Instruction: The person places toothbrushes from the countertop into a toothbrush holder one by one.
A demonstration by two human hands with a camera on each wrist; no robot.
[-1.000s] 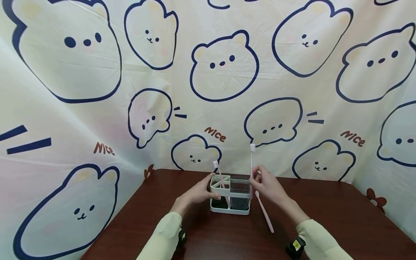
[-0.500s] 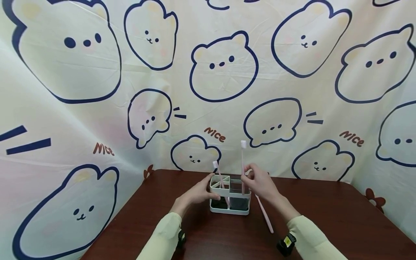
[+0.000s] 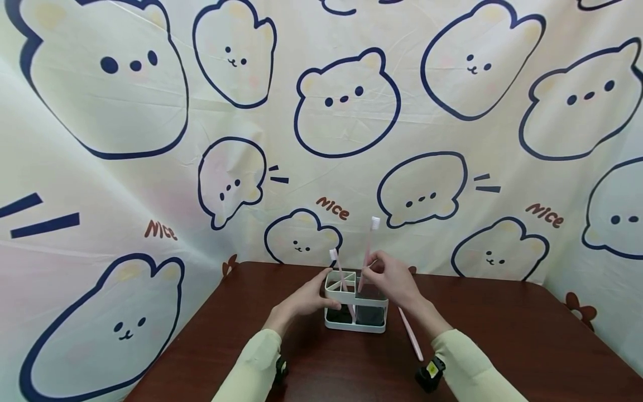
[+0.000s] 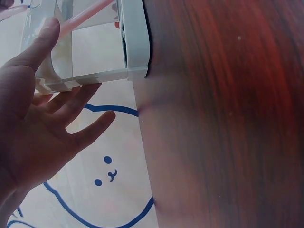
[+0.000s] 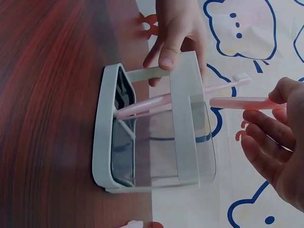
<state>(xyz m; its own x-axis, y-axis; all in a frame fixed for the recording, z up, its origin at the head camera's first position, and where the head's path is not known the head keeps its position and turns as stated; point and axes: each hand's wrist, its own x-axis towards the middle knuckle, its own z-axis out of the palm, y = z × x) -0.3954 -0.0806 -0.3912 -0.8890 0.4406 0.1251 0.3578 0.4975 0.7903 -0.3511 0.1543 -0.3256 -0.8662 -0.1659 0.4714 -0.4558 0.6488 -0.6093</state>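
A white toothbrush holder (image 3: 370,302) with a divided left side and a clear cup on the right stands on the table. My left hand (image 3: 303,298) grips its left side, thumb in front and fingers behind, as the left wrist view shows on the holder's frame (image 4: 138,42). One pink toothbrush (image 3: 344,282) leans inside a left compartment, bristles up. Above the holder, my right hand (image 3: 394,280) pinches another pink toothbrush (image 3: 369,240), bristles up. In the right wrist view this brush's handle end (image 5: 232,102) is just above the holder's top frame (image 5: 183,118).
A third pink toothbrush (image 3: 412,335) lies on the dark wooden table (image 3: 482,335) right of the holder, its head hidden behind the right forearm. Behind the table hangs a pale cloth (image 3: 346,178) printed with bear faces.
My right hand has carried its toothbrush left, from beside the holder's right edge to over its middle, and the brush now tilts. The left hand and holder have stayed put.
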